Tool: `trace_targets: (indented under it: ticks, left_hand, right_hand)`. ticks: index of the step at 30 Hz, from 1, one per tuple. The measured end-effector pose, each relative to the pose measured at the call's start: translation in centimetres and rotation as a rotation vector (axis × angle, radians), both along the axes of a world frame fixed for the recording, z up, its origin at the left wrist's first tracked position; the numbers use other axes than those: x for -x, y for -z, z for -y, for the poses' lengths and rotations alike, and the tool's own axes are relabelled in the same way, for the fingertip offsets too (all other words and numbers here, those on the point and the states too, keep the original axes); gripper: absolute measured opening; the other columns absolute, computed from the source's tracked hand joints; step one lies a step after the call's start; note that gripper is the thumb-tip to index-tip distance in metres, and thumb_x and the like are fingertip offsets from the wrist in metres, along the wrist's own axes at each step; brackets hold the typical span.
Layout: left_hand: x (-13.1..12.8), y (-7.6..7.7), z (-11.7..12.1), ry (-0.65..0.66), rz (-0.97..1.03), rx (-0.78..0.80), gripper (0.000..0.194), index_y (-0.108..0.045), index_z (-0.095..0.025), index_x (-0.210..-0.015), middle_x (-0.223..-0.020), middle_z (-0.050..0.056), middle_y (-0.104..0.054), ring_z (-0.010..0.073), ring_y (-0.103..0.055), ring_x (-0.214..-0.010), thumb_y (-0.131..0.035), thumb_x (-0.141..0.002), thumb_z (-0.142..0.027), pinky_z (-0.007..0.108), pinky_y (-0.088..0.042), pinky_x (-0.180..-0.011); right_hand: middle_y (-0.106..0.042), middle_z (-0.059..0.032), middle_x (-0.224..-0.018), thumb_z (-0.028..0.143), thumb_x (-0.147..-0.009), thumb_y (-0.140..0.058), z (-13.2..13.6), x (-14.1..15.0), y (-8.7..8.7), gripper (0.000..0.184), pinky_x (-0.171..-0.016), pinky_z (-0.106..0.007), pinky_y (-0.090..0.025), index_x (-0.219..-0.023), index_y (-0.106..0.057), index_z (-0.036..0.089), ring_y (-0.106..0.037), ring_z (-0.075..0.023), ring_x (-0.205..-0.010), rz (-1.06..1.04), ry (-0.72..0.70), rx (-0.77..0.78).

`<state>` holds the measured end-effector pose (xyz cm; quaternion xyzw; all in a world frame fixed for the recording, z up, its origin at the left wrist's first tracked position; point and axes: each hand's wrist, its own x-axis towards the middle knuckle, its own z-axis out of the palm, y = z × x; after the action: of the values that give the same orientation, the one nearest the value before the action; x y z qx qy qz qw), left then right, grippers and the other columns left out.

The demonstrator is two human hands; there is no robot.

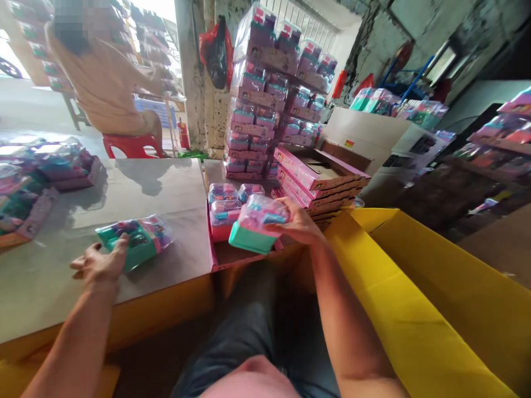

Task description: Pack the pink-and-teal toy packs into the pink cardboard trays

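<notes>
We have a pale tabletop (166, 182) before us. Toward its far edge, on the left, sit one loaded tray (78, 182) and another tray (39, 218); nearer the front edge lies a green pack (141, 252).

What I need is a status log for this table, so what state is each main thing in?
Left hand: open, touching the green pack.
Green pack: lying on the table.
Right hand: closed on the green-based box.
Green-based box: lifted, tilted.
Pink tray: partly filled.
Tray stack: piled, top one open.
Filled trays: stacked high.
Yellow carton: open.
Red stool: occupied by a person.
Plastic bags: hanging.
</notes>
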<state>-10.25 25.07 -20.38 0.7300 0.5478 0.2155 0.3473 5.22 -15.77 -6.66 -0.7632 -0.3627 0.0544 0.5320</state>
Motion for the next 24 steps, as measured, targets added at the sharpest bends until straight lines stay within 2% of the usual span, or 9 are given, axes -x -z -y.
trace_targets:
  ticks: [2,4,7,9,11,14,16,19,24]
  left_hand:
    - [0.4,-0.2,0.6,-0.035,0.039,-0.173,0.098,-0.04,-0.005,-0.147,-0.151,0.031,-0.028,0.0516,-0.026,-0.141,-0.058,-0.074,-0.069,0.07,-0.031,-0.107]
    - [0.7,-0.8,2.3,0.034,0.189,-0.493,0.094,-0.036,-0.007,-0.149,-0.151,0.028,-0.031,0.0455,-0.023,-0.145,-0.06,-0.078,-0.064,0.066,-0.018,-0.116]
    - [1.0,-2.4,7.7,0.29,0.445,-0.944,0.092,-0.036,-0.011,-0.148,-0.144,0.023,-0.041,0.0395,-0.036,-0.139,-0.067,-0.078,-0.063,0.06,-0.023,-0.117]
    - [0.7,-3.5,12.8,0.58,0.555,-0.977,0.102,-0.028,-0.016,-0.153,-0.144,0.021,-0.043,0.0368,-0.039,-0.137,-0.074,-0.074,-0.063,0.054,-0.031,-0.116]
    - [-0.1,-4.0,17.8,0.917,0.541,-0.866,0.117,-0.019,-0.022,-0.157,-0.151,0.019,-0.036,0.0375,-0.035,-0.14,-0.079,-0.067,-0.066,0.053,-0.034,-0.117]
    - [-1.8,-3.3,22.1,1.043,0.616,-0.725,0.12,-0.012,-0.023,-0.16,-0.157,0.021,-0.024,0.0407,-0.026,-0.145,-0.082,-0.069,-0.057,0.059,-0.032,-0.117]
    - [-2.8,-2.5,22.3,1.076,0.726,-0.543,0.114,-0.013,-0.023,-0.16,-0.155,0.02,-0.028,0.0386,-0.031,-0.143,-0.082,-0.072,-0.047,0.057,-0.035,-0.116]
    - [-3.6,-1.9,20.5,1.256,0.859,0.013,0.111,-0.019,-0.02,-0.159,-0.147,0.018,-0.044,0.0354,-0.048,-0.133,-0.082,-0.071,-0.044,0.048,-0.045,-0.109]
    - [-4.2,-3.9,18.6,1.548,0.927,0.681,0.103,-0.035,-0.016,-0.152,-0.136,0.017,-0.058,0.034,-0.06,-0.117,-0.083,-0.067,-0.049,0.037,-0.054,-0.093]
  right_hand:
    - [-0.062,0.0001,-0.088,0.052,-0.066,-0.084,1.1,1.4,-0.9,0.059,-0.062,-0.022,-0.046,-0.106,-0.057,0.017,-0.056,-0.0129,-0.073,-0.013,0.219,-0.119]
    - [-0.058,0.0023,-0.079,0.06,-0.068,-0.081,1.5,2.8,-0.9,0.057,-0.059,-0.021,-0.042,-0.096,-0.055,0.017,-0.05,-0.0109,-0.066,-0.027,0.433,-0.192]
    - [-0.055,0.0034,-0.072,0.068,-0.063,-0.079,0.6,4.8,0.3,0.062,-0.056,-0.023,-0.04,-0.088,-0.053,0.018,-0.046,-0.0105,-0.061,-0.059,0.609,-0.149]
    - [-0.057,0.0018,-0.073,0.071,-0.06,-0.08,-0.7,6.1,1.1,0.064,-0.057,-0.024,-0.04,-0.086,-0.054,0.018,-0.049,-0.0123,-0.062,-0.05,0.657,-0.062]
    - [-0.061,-0.0013,-0.076,0.072,-0.059,-0.079,-2.1,7.4,1.5,0.065,-0.06,-0.027,-0.043,-0.086,-0.055,0.018,-0.054,-0.0155,-0.066,-0.032,0.667,0.028]
    - [-0.064,-0.0063,-0.086,0.075,-0.062,-0.075,-3.2,8.9,1.2,0.065,-0.068,-0.031,-0.046,-0.088,-0.055,0.018,-0.059,-0.0205,-0.075,0.068,0.666,0.166]
    - [-0.064,-0.0075,-0.091,0.076,-0.066,-0.072,-2.8,9.1,0.7,0.064,-0.073,-0.033,-0.047,-0.09,-0.056,0.018,-0.059,-0.0222,-0.08,0.13,0.586,0.23]
    - [-0.064,-0.0057,-0.093,0.072,-0.075,-0.069,-0.9,7.3,0.7,0.057,-0.077,-0.032,-0.049,-0.095,-0.059,0.02,-0.061,-0.0207,-0.084,0.037,0.348,0.149]
    - [-0.064,-0.0077,-0.118,0.064,-0.063,-0.084,0.8,2.3,5.2,0.076,-0.093,-0.037,-0.052,-0.121,-0.057,0.024,-0.063,-0.024,-0.107,-0.331,-0.123,-0.187]
